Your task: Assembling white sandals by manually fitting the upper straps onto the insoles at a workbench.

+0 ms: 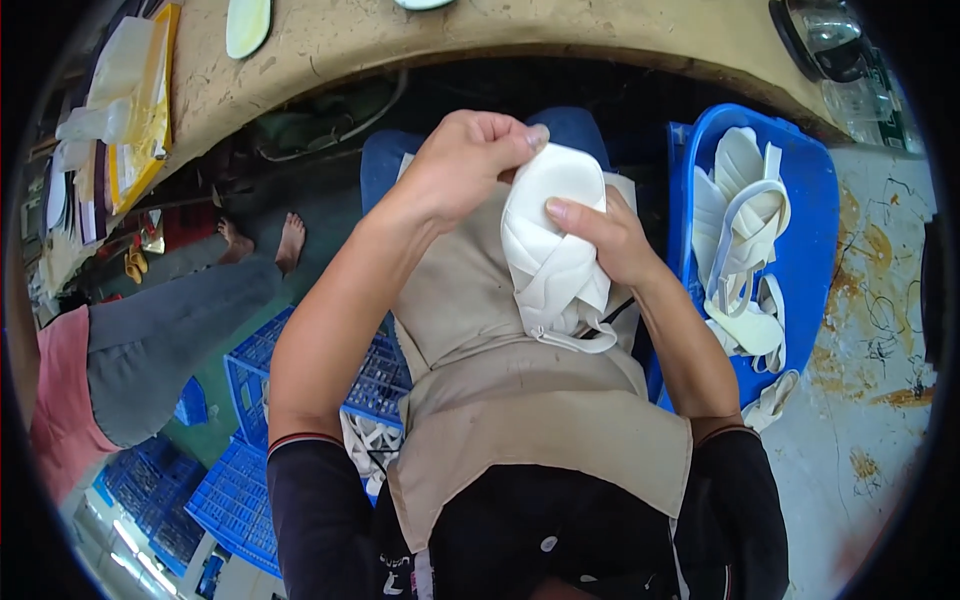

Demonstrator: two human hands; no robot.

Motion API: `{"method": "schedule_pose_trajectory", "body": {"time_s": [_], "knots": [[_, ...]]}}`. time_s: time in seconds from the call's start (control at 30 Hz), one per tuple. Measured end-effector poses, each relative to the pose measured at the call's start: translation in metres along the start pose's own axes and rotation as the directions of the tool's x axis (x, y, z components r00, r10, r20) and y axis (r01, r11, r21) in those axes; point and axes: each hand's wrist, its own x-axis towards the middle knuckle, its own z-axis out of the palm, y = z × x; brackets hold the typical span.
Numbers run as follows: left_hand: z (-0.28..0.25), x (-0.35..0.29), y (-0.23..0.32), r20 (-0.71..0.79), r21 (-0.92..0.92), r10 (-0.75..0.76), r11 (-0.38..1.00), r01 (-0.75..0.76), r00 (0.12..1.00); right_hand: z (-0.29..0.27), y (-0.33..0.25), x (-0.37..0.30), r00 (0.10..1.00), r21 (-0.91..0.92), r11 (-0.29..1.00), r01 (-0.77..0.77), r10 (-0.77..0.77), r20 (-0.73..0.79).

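Note:
A white sandal (545,230) with woven crossing straps and a thin back strap is held over my lap, its toe end pointing away from me. My right hand (612,232) is closed round its right side, the thumb lying on the white insole. At the toe edge my left hand (475,160) pinches with thumb and forefinger; the other fingers curl in. Part of the right hand's fingers is hidden behind the sole. A beige apron (460,290) covers my lap beneath the sandal.
To my right stands a blue plastic bin (815,190) with several white sandals (745,220). A worn workbench (400,40) runs across the front, with a pale sole (248,25) on it. Blue crates (240,490) stand at left, near another person's legs (170,350).

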Motion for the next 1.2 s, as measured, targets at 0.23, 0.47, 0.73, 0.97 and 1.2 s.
{"method": "schedule_pose_trajectory", "body": {"time_s": [0.23, 0.47, 0.73, 0.97, 1.2], "knots": [[0.002, -0.012, 0.000, -0.044, -0.106, -0.073, 0.992, 0.068, 0.996, 0.003, 0.005, 0.003, 0.999, -0.011, 1.000, -0.015, 0.015, 0.041], [-0.008, -0.047, 0.019, -0.281, 0.338, 0.120, 0.941, -0.018, 0.952, 0.028, -0.016, 0.017, 0.967, -0.324, 0.928, 0.182, -0.228, -0.110], [-0.031, -0.062, -0.070, -0.527, -0.386, 0.120, 0.848, -0.362, 0.842, 0.036, -0.001, 0.046, 0.875, -0.075, 0.889, 0.453, -0.459, -0.155], [-0.010, -0.069, -0.098, -0.795, -0.223, 0.122, 0.852, -0.473, 0.595, 0.067, 0.026, 0.097, 0.953, -0.248, 0.969, -0.017, 0.091, 0.290], [-0.018, -0.072, -0.114, -0.849, -0.160, 0.050, 0.925, -0.346, 0.526, 0.088, 0.122, 0.048, 0.810, -0.651, 0.572, 0.498, -0.575, 0.114]]}}
